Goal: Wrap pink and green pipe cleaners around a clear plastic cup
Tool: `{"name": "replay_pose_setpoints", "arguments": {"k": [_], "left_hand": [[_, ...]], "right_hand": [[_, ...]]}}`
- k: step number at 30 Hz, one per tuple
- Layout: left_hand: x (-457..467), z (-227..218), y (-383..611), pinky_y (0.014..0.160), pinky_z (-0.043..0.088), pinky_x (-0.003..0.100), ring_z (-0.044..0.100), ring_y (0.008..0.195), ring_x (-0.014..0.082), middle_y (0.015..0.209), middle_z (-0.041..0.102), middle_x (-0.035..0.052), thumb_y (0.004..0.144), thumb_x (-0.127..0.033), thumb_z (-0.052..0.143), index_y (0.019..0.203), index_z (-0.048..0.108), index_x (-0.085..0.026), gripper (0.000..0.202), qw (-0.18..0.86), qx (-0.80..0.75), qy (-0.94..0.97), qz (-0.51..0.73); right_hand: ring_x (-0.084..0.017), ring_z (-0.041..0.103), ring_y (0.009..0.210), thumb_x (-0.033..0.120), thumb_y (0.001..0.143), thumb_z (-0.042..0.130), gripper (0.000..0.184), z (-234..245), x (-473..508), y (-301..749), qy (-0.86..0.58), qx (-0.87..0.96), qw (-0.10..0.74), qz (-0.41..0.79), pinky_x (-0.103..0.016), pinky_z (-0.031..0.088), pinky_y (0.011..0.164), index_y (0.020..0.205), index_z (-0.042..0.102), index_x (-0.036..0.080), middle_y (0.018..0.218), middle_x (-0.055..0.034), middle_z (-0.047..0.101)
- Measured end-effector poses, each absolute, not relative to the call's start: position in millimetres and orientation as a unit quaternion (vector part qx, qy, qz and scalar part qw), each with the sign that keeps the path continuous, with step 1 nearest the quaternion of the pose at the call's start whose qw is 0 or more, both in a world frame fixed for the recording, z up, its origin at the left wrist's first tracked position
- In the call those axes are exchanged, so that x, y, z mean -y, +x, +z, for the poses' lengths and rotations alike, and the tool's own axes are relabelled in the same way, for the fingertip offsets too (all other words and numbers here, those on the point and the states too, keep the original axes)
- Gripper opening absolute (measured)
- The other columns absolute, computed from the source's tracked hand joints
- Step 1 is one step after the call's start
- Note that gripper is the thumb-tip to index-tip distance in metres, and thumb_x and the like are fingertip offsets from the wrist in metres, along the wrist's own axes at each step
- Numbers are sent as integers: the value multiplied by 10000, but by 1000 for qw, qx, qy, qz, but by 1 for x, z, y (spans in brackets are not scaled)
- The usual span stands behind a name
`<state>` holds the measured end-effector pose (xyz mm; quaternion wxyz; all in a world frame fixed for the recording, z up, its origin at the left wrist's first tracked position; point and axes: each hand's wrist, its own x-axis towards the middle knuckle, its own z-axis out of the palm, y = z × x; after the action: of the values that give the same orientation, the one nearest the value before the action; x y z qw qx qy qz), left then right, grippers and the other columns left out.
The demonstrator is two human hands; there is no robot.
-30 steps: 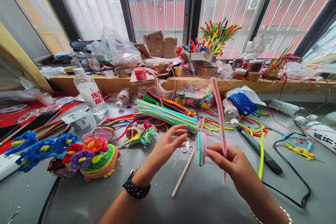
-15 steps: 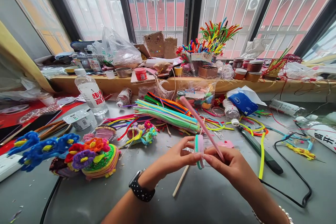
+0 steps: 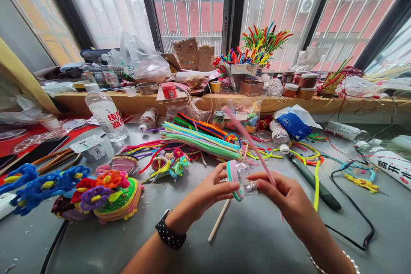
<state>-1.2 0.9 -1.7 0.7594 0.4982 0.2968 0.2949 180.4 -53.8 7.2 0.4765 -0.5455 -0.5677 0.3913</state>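
Note:
My left hand (image 3: 213, 186) is closed on a clear plastic bottle piece (image 3: 245, 170), lying sideways with its narrow end to the right. Around its wide end run pink and mint-green pipe cleaners (image 3: 233, 177), wound side by side. My right hand (image 3: 284, 192) pinches a pink pipe cleaner (image 3: 252, 145), whose long end points up and to the left. The right fingertips are close to the bottle piece's narrow end; whether they touch it I cannot tell. Below the hands, a thin wooden stick (image 3: 218, 221) lies on the grey table (image 3: 244, 244).
Bundled pipe cleaners (image 3: 199, 139) lie behind the hands. Fuzzy flower crafts (image 3: 99, 192) stand at left, near a water bottle (image 3: 107, 113). A dark green-handled tool (image 3: 324, 192) and a black cable (image 3: 367, 218) are at right. Jars (image 3: 310, 81) line the wooden ledge.
My hands have moved apart a little, showing more of the bottle piece between them. The wrapped end has shifted left, and the pink pipe cleaner has moved slightly right.

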Motion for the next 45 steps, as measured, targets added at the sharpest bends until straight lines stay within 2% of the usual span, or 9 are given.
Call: {"name": "replay_pose_setpoints", "arguments": {"k": [3, 7, 12, 20, 25, 29, 35, 41, 45], "left_hand": [[-2, -1, -1, 914, 443, 317, 589, 1065, 204, 1186, 604, 71, 750, -302, 664, 1216, 504, -235, 497, 784, -256, 436, 360], [-5, -3, -1, 911, 464, 274, 611, 1060, 182, 1205, 614, 67, 810, -275, 602, 1235, 493, -214, 443, 811, -225, 357, 406], [-5, -1, -1, 943, 470, 284, 579, 1133, 198, 1191, 623, 70, 842, -237, 557, 1258, 464, -194, 429, 820, -208, 319, 428], [-3, 2, -1, 985, 460, 333, 600, 1100, 203, 1244, 584, 43, 832, -285, 578, 1279, 423, -258, 473, 807, -203, 301, 466], [-3, 4, -2, 973, 471, 330, 609, 1083, 200, 1240, 586, 41, 824, -293, 580, 1278, 423, -258, 482, 797, -216, 298, 479], [-1, 5, -1, 1002, 445, 352, 605, 1090, 196, 1215, 606, 33, 824, -236, 555, 1298, 403, -262, 498, 790, -214, 309, 484], [0, 4, 1, 1004, 443, 355, 606, 1092, 195, 1251, 589, 24, 821, -233, 574, 1295, 407, -276, 505, 783, -212, 321, 489], [1, 6, 1, 965, 468, 305, 598, 1096, 169, 1197, 614, 12, 831, -244, 572, 1277, 423, -273, 472, 776, -218, 309, 505], [1, 3, 1, 920, 496, 290, 610, 1062, 162, 1142, 629, 6, 793, -254, 622, 1259, 440, -276, 501, 770, -223, 298, 518]], "right_hand": [[-103, 336, 484, 628, 804, 441, 544, 3, 51, 190, -533, 510, 560, 377, -245, 374, 492, 778, 710, 157, 510, 37, 334], [-96, 331, 446, 578, 818, 475, 479, -1, 49, 200, -543, 478, 585, 367, -230, 333, 416, 733, 676, 152, 493, 39, 330], [-108, 446, 534, 463, 846, 511, 316, 5, 51, 192, -554, 498, 613, 263, -230, 422, 496, 986, 622, 202, 688, -2, 549], [-102, 408, 445, 477, 873, 451, 358, 6, 59, 192, -613, 548, 565, 69, -252, 353, 454, 768, 670, 215, 533, 32, 423], [-131, 536, 572, 348, 871, 511, 194, 2, 59, 195, -588, 592, 551, 4, -262, 416, 535, 914, 668, 243, 693, -6, 568], [-129, 508, 565, 308, 884, 488, 198, 5, 61, 190, -578, 599, 553, -33, -266, 397, 524, 977, 645, 232, 731, -19, 571], [-114, 456, 517, 311, 852, 547, 217, 12, 68, 186, -559, 591, 582, -5, -255, 401, 517, 687, 671, 242, 623, 7, 548], [-124, 473, 477, 404, 852, 516, 283, 7, 69, 185, -616, 546, 567, 17, -268, 406, 497, 1041, 668, 258, 624, 8, 594], [-152, 534, 587, 378, 864, 512, 242, 7, 65, 188, -570, 616, 543, 32, -281, 410, 547, 901, 722, 265, 724, -22, 632]]}}
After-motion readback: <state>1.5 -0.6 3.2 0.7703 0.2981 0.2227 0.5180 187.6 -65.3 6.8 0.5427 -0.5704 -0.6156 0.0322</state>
